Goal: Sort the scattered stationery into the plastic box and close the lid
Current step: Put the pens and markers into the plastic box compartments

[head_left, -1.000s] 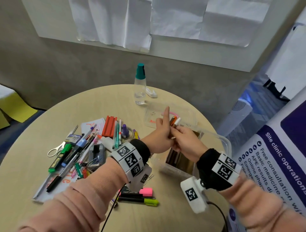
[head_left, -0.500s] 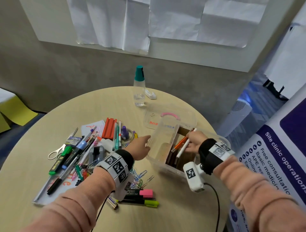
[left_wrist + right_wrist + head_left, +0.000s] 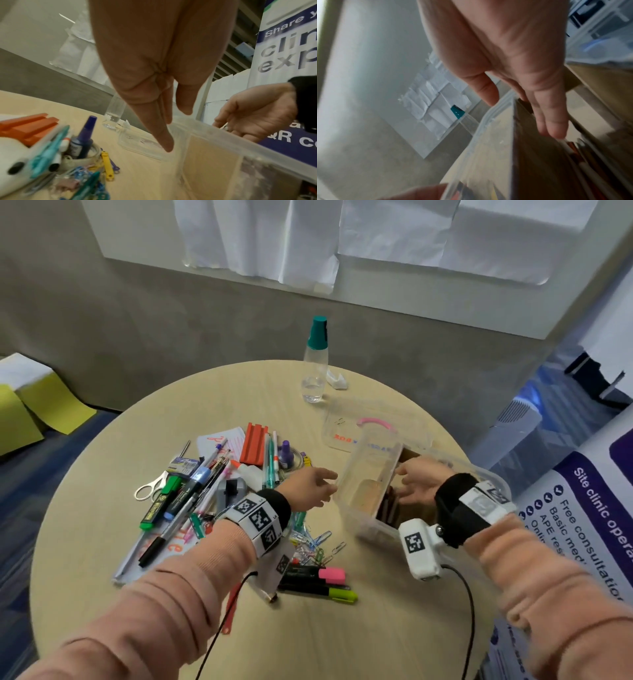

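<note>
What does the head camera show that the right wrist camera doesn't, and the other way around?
Only the head view shows the scattered stationery on the table: the scissors, the pink highlighter, the paper clips, plus the lid with its pink handle lying beyond the plastic box, and the left hand.

Only the right wrist view shows the right hand's fingers straight, holding nothing, and pens blurred below them.

Both show the right hand over the open box and the teal-capped bottle.

My right hand point(image 3: 416, 486) hides box point(image 3: 363, 520) contents beneath it; pens inside blurred in right wrist view. My left wrist covers part of paper clips point(image 3: 313, 544). Banner point(image 3: 589, 508) cut off at edge.
</note>
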Demonstrator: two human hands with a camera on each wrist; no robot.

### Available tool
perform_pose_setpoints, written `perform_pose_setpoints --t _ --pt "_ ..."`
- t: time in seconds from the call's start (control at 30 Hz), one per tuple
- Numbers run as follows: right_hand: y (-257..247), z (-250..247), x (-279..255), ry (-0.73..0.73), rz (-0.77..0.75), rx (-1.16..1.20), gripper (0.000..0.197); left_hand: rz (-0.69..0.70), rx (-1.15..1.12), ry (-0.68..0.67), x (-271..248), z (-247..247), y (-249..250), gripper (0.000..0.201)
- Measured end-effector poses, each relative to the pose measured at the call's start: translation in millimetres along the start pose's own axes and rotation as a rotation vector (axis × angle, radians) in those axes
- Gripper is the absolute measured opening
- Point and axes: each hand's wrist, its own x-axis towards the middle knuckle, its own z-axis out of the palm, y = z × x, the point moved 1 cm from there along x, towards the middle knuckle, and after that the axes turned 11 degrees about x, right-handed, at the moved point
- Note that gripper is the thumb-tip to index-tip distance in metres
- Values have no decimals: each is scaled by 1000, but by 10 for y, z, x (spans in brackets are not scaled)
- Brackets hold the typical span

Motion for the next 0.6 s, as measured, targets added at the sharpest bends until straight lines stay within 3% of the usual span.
perform_pose_setpoints --t 0.07,0.17,0.23,0.3,0.4,0.5,0.6 --pt "11 34 -103 68 -212 21 26 10 1 9 -119 -109 -168 36" --pt "129 172 -276 222 -619 25 24 19 84 37 -332 -286 -507 27" --pt "330 334 -380 157 -780 -7 27 26 175 50 -479 -379 -759 21" --pt "620 539 -448 -36 -796 -187 27 25 221 40 -622 -430 -1009 16" --pt "1161 781 -332 -207 -651 -853 13 21 285 20 -786 -425 -1317 15" --pt "1562 867 -159 -151 -572 -1247 26 33 357 42 -879 -359 -1512 17" --pt "1661 899 -83 -56 -532 -1254 30 67 367 105 -917 -292 -1573 16"
